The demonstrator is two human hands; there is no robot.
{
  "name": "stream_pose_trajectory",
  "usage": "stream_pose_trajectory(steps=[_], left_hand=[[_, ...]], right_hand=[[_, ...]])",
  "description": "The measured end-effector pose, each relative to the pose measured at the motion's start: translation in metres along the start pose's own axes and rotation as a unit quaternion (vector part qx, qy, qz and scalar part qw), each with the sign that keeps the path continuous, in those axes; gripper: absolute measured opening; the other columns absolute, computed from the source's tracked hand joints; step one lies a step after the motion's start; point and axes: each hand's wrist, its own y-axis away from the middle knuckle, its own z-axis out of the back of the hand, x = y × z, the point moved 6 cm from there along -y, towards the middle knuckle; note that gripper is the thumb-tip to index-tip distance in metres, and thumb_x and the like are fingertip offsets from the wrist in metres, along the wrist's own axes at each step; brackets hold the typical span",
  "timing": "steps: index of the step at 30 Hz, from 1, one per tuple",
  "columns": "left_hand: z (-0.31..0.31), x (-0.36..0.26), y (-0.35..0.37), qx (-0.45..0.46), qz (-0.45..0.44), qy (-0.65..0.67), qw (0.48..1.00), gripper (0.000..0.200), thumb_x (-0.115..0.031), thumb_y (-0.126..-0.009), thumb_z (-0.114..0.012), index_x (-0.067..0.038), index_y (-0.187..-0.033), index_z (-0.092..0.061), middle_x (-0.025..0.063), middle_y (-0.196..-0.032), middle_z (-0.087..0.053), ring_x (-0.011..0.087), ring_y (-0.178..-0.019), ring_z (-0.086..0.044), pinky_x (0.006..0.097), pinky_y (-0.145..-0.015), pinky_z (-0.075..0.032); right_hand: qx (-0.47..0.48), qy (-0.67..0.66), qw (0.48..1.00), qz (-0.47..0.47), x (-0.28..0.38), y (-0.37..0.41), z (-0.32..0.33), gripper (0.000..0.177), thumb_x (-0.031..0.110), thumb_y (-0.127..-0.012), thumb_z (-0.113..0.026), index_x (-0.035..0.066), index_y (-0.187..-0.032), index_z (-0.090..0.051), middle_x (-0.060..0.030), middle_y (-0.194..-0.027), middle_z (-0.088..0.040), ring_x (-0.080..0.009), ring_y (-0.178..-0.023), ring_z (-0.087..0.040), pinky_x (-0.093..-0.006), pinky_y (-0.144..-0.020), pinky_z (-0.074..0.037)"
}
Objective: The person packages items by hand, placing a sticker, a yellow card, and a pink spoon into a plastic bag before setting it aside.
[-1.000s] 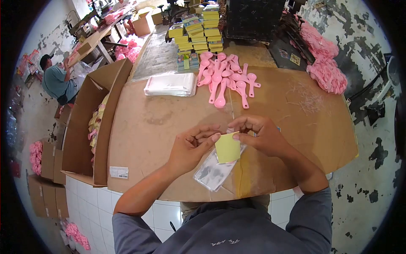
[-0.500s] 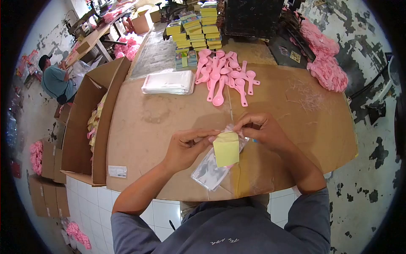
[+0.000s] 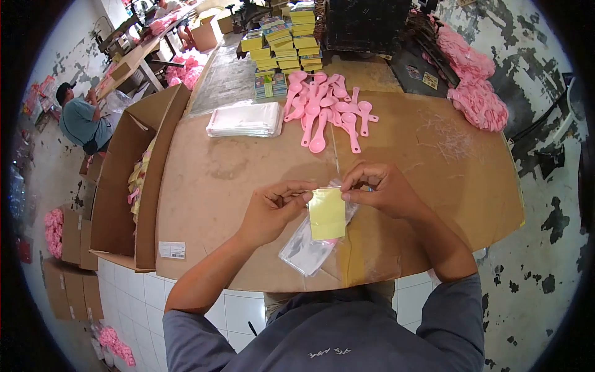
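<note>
A yellow card [image 3: 328, 217] hangs between my hands over the cardboard-covered table. My left hand [image 3: 279, 208] pinches its upper left corner between thumb and fingers. At the upper right corner, my right hand [image 3: 378, 191] has thumb and forefinger closed on it too. Clear plastic bags [image 3: 305, 253] lie under and around the card, and a bit of pink shows at the card's lower edge. Farther up the table is a heap of pink plastic measuring spoons [image 3: 317, 118]. To their left lies a stack of clear plastic bags [image 3: 243, 119].
Piles of yellow card packs [image 3: 279, 46] stand at the back beside a black box [image 3: 369, 26]. On the left, an open carton [image 3: 118, 192] holds yellow and pink pieces. Pink bundles [image 3: 477, 105] lie at the right. A seated person [image 3: 87, 118] works farther left.
The yellow card now sits straighter and flatter, its top edge held between both hands. My right fingers have come down to its corner. The view has shifted slightly.
</note>
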Motion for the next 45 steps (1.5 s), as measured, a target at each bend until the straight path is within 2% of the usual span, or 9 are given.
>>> stream_pose_trajectory(steps=[11, 17, 19, 22, 24, 31, 33, 36, 45], left_hand=[[-0.012, -0.027, 0.002, -0.059, -0.073, 0.102, 0.990, 0.028, -0.009, -0.101, -0.065, 0.003, -0.126, -0.065, 0.0072, -0.111, -0.073, 0.0105, -0.096, -0.068, 0.0258, -0.077, -0.057], [0.014, -0.009, 0.005, 0.095, 0.028, -0.045, 0.994, 0.033, -0.008, -0.097, -0.070, 0.002, -0.126, -0.060, 0.0121, -0.117, -0.070, 0.0156, -0.103, -0.069, 0.0300, -0.086, -0.057], [0.056, -0.030, 0.005, -0.101, 0.012, -0.023, 0.994, 0.033, -0.008, -0.097, -0.069, 0.001, -0.127, -0.059, 0.0130, -0.121, -0.068, 0.0156, -0.105, -0.068, 0.0295, -0.089, -0.057], [0.113, -0.089, 0.020, -0.311, -0.309, 0.141, 0.888, 0.042, -0.031, -0.110, -0.044, -0.001, -0.138, -0.052, 0.0176, -0.137, -0.060, 0.0227, -0.128, -0.059, 0.0378, -0.104, -0.052], [0.122, -0.107, 0.028, -0.331, -0.350, 0.162, 0.861, 0.056, -0.041, -0.111, -0.038, 0.000, -0.148, -0.041, 0.0210, -0.155, -0.043, 0.0282, -0.146, -0.041, 0.0414, -0.117, -0.040], [0.060, -0.024, -0.010, -0.183, -0.092, -0.072, 0.976, 0.035, -0.024, -0.100, -0.066, -0.006, -0.130, -0.063, 0.0067, -0.110, -0.068, 0.0135, -0.092, -0.066, 0.0292, -0.073, -0.055], [0.025, -0.001, -0.012, -0.099, -0.061, -0.307, 0.945, 0.032, -0.028, -0.087, -0.080, -0.007, -0.110, -0.072, 0.0041, -0.094, -0.066, 0.0148, -0.082, -0.063, 0.0320, -0.065, -0.052], [-0.012, -0.011, -0.007, -0.039, -0.202, -0.480, 0.853, 0.032, -0.023, -0.078, -0.087, -0.004, -0.099, -0.073, 0.0041, -0.085, -0.063, 0.0199, -0.074, -0.062, 0.0343, -0.066, -0.051], [-0.010, -0.001, -0.006, -0.040, -0.148, -0.414, 0.897, 0.015, -0.015, -0.084, -0.081, -0.004, -0.090, -0.072, 0.0057, -0.083, -0.064, 0.0166, -0.069, -0.062, 0.0310, -0.064, -0.051]], right_hand=[[0.090, -0.011, 0.993, -0.078, 0.006, 0.004, -0.020, 0.033, 0.002, -0.091, -0.073, -0.001, -0.121, -0.062, -0.0033, -0.101, -0.070, -0.0102, -0.093, -0.064, -0.0268, -0.084, -0.051], [0.032, -0.035, 0.998, -0.044, 0.025, 0.005, 0.003, 0.026, 0.004, -0.093, -0.071, 0.000, -0.118, -0.066, -0.0044, -0.101, -0.071, -0.0108, -0.093, -0.065, -0.0273, -0.083, -0.051], [-0.005, 0.076, 0.997, -0.017, 0.035, 0.007, 0.023, 0.025, 0.008, -0.093, -0.071, 0.001, -0.117, -0.067, -0.0051, -0.101, -0.072, -0.0119, -0.092, -0.066, -0.0285, -0.083, -0.051], [-0.057, 0.297, 0.953, 0.017, 0.042, 0.017, 0.061, 0.027, 0.014, -0.092, -0.072, 0.002, -0.116, -0.068, -0.0065, -0.103, -0.072, -0.0144, -0.093, -0.067, -0.0308, -0.083, -0.051], [-0.083, 0.339, 0.937, -0.026, 0.030, 0.023, 0.082, 0.027, 0.017, -0.091, -0.072, 0.003, -0.113, -0.069, -0.0070, -0.107, -0.071, -0.0163, -0.097, -0.067, -0.0321, -0.083, -0.050], [-0.037, 0.428, 0.903, 0.012, 0.009, 0.032, 0.084, 0.037, 0.019, -0.082, -0.081, 0.002, -0.112, -0.069, -0.0120, -0.103, -0.065, -0.0259, -0.102, -0.064, -0.0365, -0.086, -0.051], [-0.014, 0.424, 0.905, 0.002, 0.001, 0.033, 0.084, 0.038, 0.018, -0.079, -0.083, 0.002, -0.111, -0.069, -0.0123, -0.104, -0.064, -0.0264, -0.100, -0.064, -0.0366, -0.088, -0.051], [-0.006, 0.376, 0.924, -0.069, -0.019, 0.031, 0.095, 0.037, 0.015, -0.076, -0.085, 0.003, -0.107, -0.069, -0.0125, -0.107, -0.062, -0.0264, -0.096, -0.063, -0.0377, -0.087, -0.051], [-0.038, 0.364, 0.929, -0.060, -0.003, 0.037, 0.088, 0.031, 0.007, -0.076, -0.084, 0.004, -0.102, -0.069, -0.0101, -0.095, -0.063, -0.0224, -0.090, -0.063, -0.0362, -0.080, -0.052]])
